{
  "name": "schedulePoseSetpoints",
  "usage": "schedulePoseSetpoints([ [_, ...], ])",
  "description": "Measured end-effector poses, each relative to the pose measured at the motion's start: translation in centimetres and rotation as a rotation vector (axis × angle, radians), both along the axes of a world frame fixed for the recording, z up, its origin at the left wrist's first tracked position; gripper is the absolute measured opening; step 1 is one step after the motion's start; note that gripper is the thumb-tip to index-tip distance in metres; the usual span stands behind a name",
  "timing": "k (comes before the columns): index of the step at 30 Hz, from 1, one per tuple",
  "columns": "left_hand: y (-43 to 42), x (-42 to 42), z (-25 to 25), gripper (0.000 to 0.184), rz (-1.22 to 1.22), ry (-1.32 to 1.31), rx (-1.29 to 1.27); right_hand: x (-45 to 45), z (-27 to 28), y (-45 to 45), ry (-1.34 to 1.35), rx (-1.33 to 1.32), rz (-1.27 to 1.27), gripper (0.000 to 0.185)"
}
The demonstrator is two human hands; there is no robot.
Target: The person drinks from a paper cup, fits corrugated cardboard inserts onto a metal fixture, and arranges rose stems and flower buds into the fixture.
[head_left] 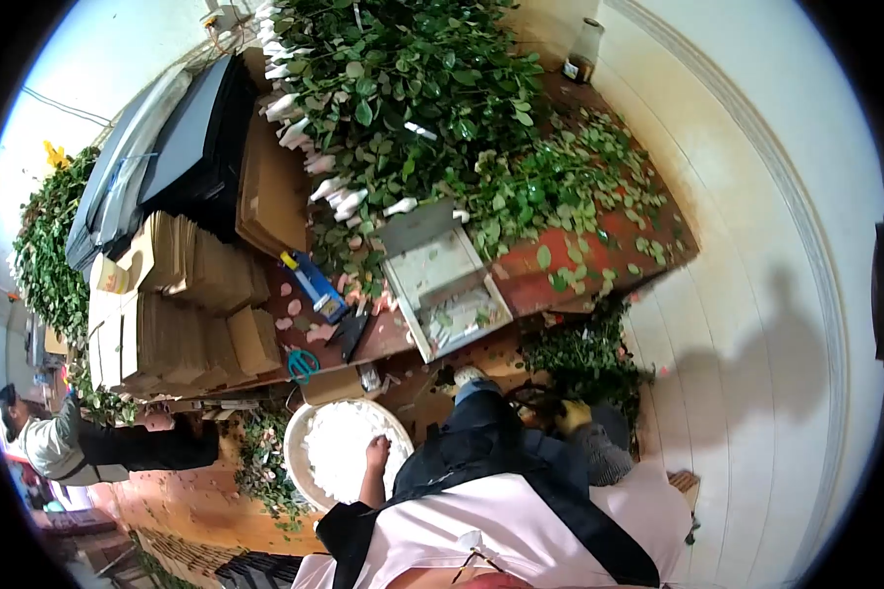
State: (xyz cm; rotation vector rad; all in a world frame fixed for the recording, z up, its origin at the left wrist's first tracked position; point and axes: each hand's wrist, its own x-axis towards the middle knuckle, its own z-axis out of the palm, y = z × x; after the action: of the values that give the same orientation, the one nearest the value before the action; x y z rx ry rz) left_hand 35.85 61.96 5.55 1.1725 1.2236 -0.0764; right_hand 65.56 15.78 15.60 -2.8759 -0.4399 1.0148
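Fingers curled in, the left hand (377, 452) is over the round basin (294, 454) at the person's left side, right by the white pieces (339, 440) heaped inside it. From where I stand I can't tell whether it touches them or has one pinched. Over on the other side, the right hand (572, 418) is in what looks like a yellow glove, below a grey knitted sleeve (604, 454), down near some dark, cluttered shapes by the knee; whether it grips anything is hidden from me.

Just ahead stands a reddish desk (395, 339), strewn with pink petals (295, 306) and loose leaves. A big heap of leafy stems (432, 98) covers its far part, with white-capped ends (346, 202) lined along one side. Nearest the person, an open box (440, 267) sits at the desk's edge, bits of white and green lying in it. Beside it are a blue tool (314, 288) with a yellow tip, something black and pointed, and teal scissors (303, 365).

To the left, folded cardboard (182, 334) is stacked up, with dark sheets (189, 137) behind. A glass bottle (583, 51) stands by the wall at the far corner. More greenery (584, 355) lies under the desk, and well off to the left another person (54, 447) is about, in dark trousers.
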Motion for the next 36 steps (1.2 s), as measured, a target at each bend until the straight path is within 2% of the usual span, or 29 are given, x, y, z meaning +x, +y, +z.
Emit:
schedulePoseSetpoints([
  [2, -1.9, 0.2, 0.6, 0.031, 0.084, 0.117, -0.056, 0.9, 3.4, -2.0, 0.012, 0.015, -0.186, 0.051],
  [6, -3.8, -1.8, 0.5, 0.030, 0.181, 0.205, -0.132, 5.8, 1.5, -2.7, 0.140, -0.134, -0.253, 0.052],
  [7, -4.1, -2.2, 0.0, 0.029, 0.216, 0.220, -0.093, 8.3, -0.8, -2.0, 0.098, -0.054, -0.258, 0.051],
  [8, -4.1, -2.4, -0.6, 0.029, 0.115, 0.298, 0.024, 10.7, -3.0, -0.8, 0.059, 0.026, -0.255, 0.050],
  [10, -4.9, -2.0, 1.1, 0.030, -0.043, 0.201, 0.251, 11.7, -5.8, 0.2, 0.011, 0.175, -0.266, 0.048],
  [11, -5.1, -1.0, 2.1, 0.031, 0.077, 0.199, 0.207, 14.1, 2.1, 6.4, -0.087, 0.239, -0.359, 0.042],
  [12, -5.3, 0.2, 3.3, 0.032, 0.201, 0.195, 0.169, 15.7, 7.7, 10.6, -0.314, 0.608, -0.341, 0.036],
  [13, -5.7, 1.4, 4.2, 0.035, 0.503, 0.127, 0.014, 17.2, 11.1, 13.9, -0.358, 0.823, -0.431, 0.037],
  [14, -5.9, 2.6, 4.9, 0.038, 0.554, 0.189, 0.051, 18.7, 13.9, 17.1, -0.385, 1.052, -0.499, 0.038],
  [16, -5.0, 2.2, 3.0, 0.040, 0.437, 0.198, 0.165, 20.3, 20.9, 22.0, -0.529, 1.018, -0.176, 0.036],
  [17, -4.3, 2.1, 2.5, 0.039, 0.504, 0.161, 0.149, 19.5, 24.0, 24.9, -0.492, 1.098, -0.175, 0.036],
  [18, -3.3, 3.2, 2.4, 0.040, 0.699, 0.078, 0.174, 18.4, 26.2, 27.8, -0.462, 1.176, -0.183, 0.036],
  [19, -1.4, 2.7, 1.5, 0.039, 0.575, 0.193, 0.205, 17.7, 27.1, 29.5, -0.418, 1.191, -0.112, 0.037],
  [20, 0.2, 3.7, 0.7, 0.037, 0.714, 0.187, 0.258, 16.7, 27.8, 31.7, -0.407, 1.179, 0.006, 0.037],
  [21, 2.0, 4.0, -0.2, 0.034, 0.719, 0.239, 0.266, 15.4, 27.4, 33.8, -0.380, 1.179, 0.103, 0.038],
  [22, 3.8, 3.8, -2.7, 0.033, 0.725, 0.188, 0.321, 14.4, 27.0, 35.8, -0.366, 1.176, 0.185, 0.039],
  [23, 6.0, 4.4, -4.2, 0.033, 0.831, 0.128, 0.273, 14.3, 25.9, 37.2, -0.387, 1.112, 0.335, 0.039],
  [24, 8.1, 4.2, -8.2, 0.038, 0.873, 0.053, 0.252, 14.1, 24.2, 38.4, -0.399, 1.032, 0.392, 0.039],
  [26, 12.1, 5.5, -12.2, 0.049, 0.953, 0.121, 0.110, 14.3, 23.1, 38.8, -0.697, 0.809, 0.617, 0.043],
  [28, 16.1, 6.8, -14.0, 0.044, 0.891, 0.139, -0.177, 13.9, 22.9, 39.5, -0.722, 0.807, 0.543, 0.041],
  [30, 18.2, 8.7, -15.7, 0.044, 0.903, 0.094, -0.306, 13.8, 23.1, 39.7, -0.794, 0.799, 0.429, 0.041],
  [32, 19.5, 10.6, -16.8, 0.044, 0.950, 0.064, -0.314, 14.1, 23.6, 39.9, -0.738, 0.827, 0.522, 0.041],
  [36, 20.2, 12.8, -16.5, 0.043, 1.007, 0.059, -0.281, 14.4, 24.7, 40.0, -0.661, 0.800, 0.502, 0.039],
])
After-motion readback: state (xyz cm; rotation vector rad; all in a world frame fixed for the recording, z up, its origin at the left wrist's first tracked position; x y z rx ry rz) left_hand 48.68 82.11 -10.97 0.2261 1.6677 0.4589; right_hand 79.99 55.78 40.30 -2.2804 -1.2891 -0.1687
